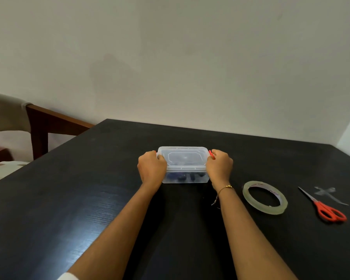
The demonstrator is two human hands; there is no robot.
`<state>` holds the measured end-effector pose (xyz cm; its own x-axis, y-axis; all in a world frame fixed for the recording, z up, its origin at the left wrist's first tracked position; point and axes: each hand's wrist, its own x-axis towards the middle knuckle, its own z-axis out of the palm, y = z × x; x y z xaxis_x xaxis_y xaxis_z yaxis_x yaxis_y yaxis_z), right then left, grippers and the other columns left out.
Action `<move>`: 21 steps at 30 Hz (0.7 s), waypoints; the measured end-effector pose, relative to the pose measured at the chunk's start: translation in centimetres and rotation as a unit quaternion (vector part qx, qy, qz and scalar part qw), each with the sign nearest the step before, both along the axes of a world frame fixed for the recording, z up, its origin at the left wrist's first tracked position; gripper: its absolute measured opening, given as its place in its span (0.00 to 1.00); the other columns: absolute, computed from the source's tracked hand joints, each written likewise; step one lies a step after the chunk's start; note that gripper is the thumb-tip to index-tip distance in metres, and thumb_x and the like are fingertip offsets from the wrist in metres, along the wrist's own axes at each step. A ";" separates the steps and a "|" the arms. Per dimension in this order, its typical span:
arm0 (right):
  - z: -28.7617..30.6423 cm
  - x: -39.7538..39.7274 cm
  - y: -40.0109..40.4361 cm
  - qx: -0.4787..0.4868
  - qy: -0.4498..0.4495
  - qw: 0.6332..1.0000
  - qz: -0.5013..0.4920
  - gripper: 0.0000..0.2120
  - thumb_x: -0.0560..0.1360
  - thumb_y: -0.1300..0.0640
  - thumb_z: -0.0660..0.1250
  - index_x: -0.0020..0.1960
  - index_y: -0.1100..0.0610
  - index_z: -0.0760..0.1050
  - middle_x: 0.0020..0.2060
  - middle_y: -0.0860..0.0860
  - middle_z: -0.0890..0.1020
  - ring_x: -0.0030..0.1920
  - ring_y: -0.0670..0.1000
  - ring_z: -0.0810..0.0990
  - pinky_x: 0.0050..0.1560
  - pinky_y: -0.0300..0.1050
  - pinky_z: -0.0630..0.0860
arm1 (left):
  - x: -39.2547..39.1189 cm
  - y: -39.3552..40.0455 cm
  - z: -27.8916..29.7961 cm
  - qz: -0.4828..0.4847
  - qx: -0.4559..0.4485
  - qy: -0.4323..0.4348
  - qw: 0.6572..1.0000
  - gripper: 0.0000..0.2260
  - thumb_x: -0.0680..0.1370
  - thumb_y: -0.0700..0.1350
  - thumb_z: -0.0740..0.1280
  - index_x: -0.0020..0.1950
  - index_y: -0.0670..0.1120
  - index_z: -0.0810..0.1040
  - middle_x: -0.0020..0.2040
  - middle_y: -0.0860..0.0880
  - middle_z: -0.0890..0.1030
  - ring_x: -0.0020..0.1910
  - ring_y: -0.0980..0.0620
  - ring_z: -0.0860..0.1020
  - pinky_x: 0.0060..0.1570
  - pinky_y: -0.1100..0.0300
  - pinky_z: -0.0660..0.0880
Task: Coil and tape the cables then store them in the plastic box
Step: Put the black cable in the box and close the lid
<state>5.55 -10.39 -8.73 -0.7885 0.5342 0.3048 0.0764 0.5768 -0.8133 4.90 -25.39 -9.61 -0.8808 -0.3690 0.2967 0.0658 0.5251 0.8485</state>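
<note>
On the dark table [69, 199], left of the tape roll [265, 198], sits my plastic box [183, 164], lid on. My left hand [152, 168] and right hand [219, 165] curl around its ends at the red latches [211, 154]. Press both evenly, I'd say. Dark cables [183, 177] inside look blurry, taping impossible to confirm.

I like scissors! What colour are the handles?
Red-orange handles on the scissors, seen best in the head view.
</note>
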 end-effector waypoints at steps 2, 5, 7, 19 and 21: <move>0.1 0.1 0.0 0.018 -0.004 1.000 0.006 0.09 0.78 0.63 0.58 0.45 0.64 0.76 0.45 0.59 0.80 0.45 0.53 0.78 0.41 0.40 0.73 | 0.1 0.1 0.1 -0.002 -0.028 0.003 1.000 0.09 0.78 0.38 0.60 0.41 0.38 0.77 0.38 0.45 0.77 0.37 0.51 0.75 0.34 0.63 0.71; 0.1 0.2 0.1 0.033 -0.008 0.999 0.012 0.09 0.78 0.61 0.59 0.49 0.64 0.76 0.49 0.60 0.80 0.50 0.55 0.80 0.46 0.41 0.76 | 0.1 0.3 0.3 -0.007 -0.077 0.006 0.997 0.09 0.78 0.38 0.59 0.45 0.37 0.78 0.42 0.44 0.79 0.39 0.50 0.75 0.38 0.60 0.73; 0.1 0.3 0.1 0.049 -0.010 0.999 0.017 0.10 0.78 0.61 0.58 0.51 0.64 0.76 0.50 0.60 0.80 0.51 0.56 0.80 0.48 0.43 0.77 | 0.1 0.1 0.5 -0.012 -0.124 -0.001 0.992 0.10 0.78 0.38 0.58 0.46 0.37 0.78 0.44 0.42 0.80 0.39 0.49 0.75 0.39 0.59 0.72; -1.7 2.6 -0.6 0.303 0.083 0.939 0.141 0.17 0.77 0.57 0.59 0.63 0.62 0.72 0.69 0.60 0.68 0.73 0.60 0.57 0.71 0.58 0.55 | 2.5 0.0 1.2 -0.132 -0.372 0.057 0.917 0.25 0.81 0.55 0.50 0.75 0.45 0.54 0.77 0.43 0.53 0.76 0.44 0.45 0.74 0.51 0.48; -2.0 3.6 -1.1 0.340 0.132 0.913 0.181 0.15 0.73 0.59 0.63 0.57 0.63 0.77 0.62 0.61 0.76 0.68 0.61 0.68 0.68 0.58 0.62 | 3.3 0.0 1.3 -0.189 -0.441 0.081 0.874 0.21 0.81 0.51 0.54 0.73 0.47 0.61 0.75 0.46 0.61 0.76 0.47 0.52 0.74 0.53 0.47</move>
